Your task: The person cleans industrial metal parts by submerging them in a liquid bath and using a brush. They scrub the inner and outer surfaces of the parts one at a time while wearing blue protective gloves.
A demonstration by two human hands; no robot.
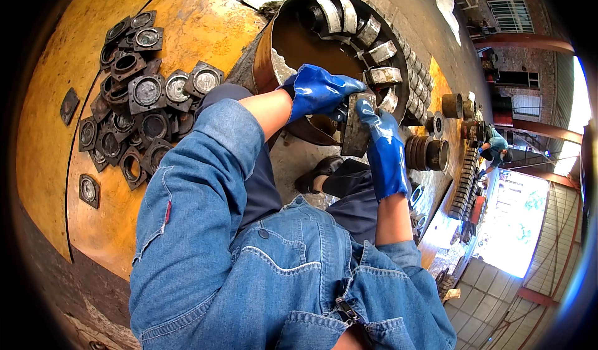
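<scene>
Both my hands wear blue rubber gloves. My right hand (383, 143) is closed around a greyish metal block (357, 129), thumb along its top. My left hand (321, 92) is closed at the block's upper left side; its fingertips are partly hidden, with something dark beneath them that I cannot make out. The block is held over the near edge of a round metal tub (269, 54) with brown liquid in it. Several curved metal blocks (381, 52) like it line the tub's right and far inner side.
To the left, square metal flanges (147, 91) with round openings lie heaped on yellow plates (199, 19). Rows of ribbed metal pieces (416, 69) and a stack of rings (423, 153) stand right of the tub. Farther right, another person (496, 147) bends over metal parts.
</scene>
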